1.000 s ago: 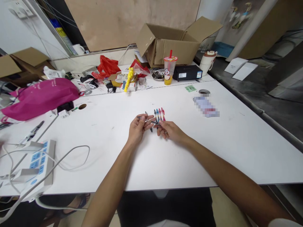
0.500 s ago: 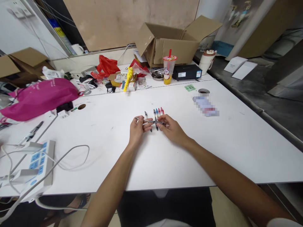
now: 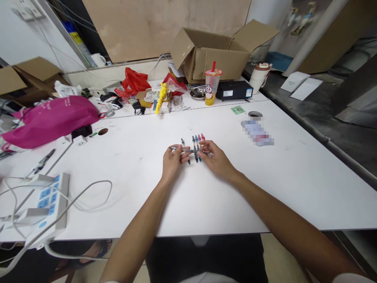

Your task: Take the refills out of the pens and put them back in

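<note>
A slim dark pen point(image 3: 191, 150) lies crosswise between my hands, just over the white table. My left hand point(image 3: 171, 164) pinches its left part between thumb and fingers. On the right part, the thumb and fingers of my right hand point(image 3: 217, 160) are closed. Below and behind the held pen, several pens lie roughly side by side: a black pen point(image 3: 183, 141) on the left, another black pen point(image 3: 193, 140), a blue pen point(image 3: 196, 140) and two pinkish-red pens, one of them at the right end point(image 3: 203, 137). My fingers cover parts of this row.
A power strip point(image 3: 60, 208) with cables sits at the left, before a magenta bag point(image 3: 55, 118). Along the back stand a drink cup point(image 3: 210, 94), a black box point(image 3: 234, 90) and an open carton point(image 3: 220, 65). A tape roll point(image 3: 255, 114) lies at the right.
The view has shifted slightly, so everything sits a little further right. Both hands keep hold of the pen; more of the blue pen's near end shows beside my right fingers.
</note>
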`<state>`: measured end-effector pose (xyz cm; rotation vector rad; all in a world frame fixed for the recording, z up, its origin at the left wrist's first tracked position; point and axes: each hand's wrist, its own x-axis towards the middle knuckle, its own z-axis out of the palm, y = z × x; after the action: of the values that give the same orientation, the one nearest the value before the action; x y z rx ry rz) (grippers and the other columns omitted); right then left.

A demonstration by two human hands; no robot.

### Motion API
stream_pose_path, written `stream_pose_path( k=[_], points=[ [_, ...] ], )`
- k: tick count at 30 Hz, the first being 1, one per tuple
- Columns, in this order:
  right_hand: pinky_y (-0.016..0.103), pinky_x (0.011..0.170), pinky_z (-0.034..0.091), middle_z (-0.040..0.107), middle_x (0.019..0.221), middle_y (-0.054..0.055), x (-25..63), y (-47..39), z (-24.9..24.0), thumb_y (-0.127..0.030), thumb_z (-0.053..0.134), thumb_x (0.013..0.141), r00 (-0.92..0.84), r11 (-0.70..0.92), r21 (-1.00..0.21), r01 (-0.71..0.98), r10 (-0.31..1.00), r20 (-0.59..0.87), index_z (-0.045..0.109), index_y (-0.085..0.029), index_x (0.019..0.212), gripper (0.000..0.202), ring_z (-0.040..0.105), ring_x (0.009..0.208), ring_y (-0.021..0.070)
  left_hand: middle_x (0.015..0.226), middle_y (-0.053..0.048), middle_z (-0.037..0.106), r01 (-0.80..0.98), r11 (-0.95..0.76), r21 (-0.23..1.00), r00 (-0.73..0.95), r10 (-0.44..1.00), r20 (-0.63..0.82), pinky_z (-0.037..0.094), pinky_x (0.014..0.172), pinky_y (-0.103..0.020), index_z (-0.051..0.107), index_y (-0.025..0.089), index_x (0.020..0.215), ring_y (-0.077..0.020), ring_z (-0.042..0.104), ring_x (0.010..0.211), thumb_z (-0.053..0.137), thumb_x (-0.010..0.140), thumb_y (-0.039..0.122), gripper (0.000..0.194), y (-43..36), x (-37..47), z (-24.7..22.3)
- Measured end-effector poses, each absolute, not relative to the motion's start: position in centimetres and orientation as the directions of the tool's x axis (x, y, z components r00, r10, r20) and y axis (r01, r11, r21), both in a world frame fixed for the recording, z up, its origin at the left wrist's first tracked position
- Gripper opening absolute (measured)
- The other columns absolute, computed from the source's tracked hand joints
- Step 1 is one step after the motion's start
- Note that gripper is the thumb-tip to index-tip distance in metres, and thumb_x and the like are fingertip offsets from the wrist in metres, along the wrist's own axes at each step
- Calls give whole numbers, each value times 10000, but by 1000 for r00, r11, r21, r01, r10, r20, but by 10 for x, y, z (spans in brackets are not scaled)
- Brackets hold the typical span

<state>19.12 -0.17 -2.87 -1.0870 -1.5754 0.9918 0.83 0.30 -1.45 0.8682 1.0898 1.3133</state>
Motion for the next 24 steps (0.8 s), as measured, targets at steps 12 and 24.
stream_pose_path(
  k=[12,24],
  points=[
    [358,759,480,695,976,51,193,-3,-20,-422,624,909,-101,249,-930,269,968,229,644,-224,992,216,609,848,205,1075,-176,770,-292,128,948,-59,987,-151,636,790,-352,576,149,974,-189,768,811,684,927,450,323,0,14,-15],
    [352,756,482,680,1020,44,194,-2,-19,-341,685,881,-150,406,-878,253,913,379,693,-253,965,122,611,899,204,1101,-196,766,-338,129,932,-86,982,-167,635,708,-305,570,152,928,-235,780,910,588,977,491,343,3,10,-15]
  ],
)
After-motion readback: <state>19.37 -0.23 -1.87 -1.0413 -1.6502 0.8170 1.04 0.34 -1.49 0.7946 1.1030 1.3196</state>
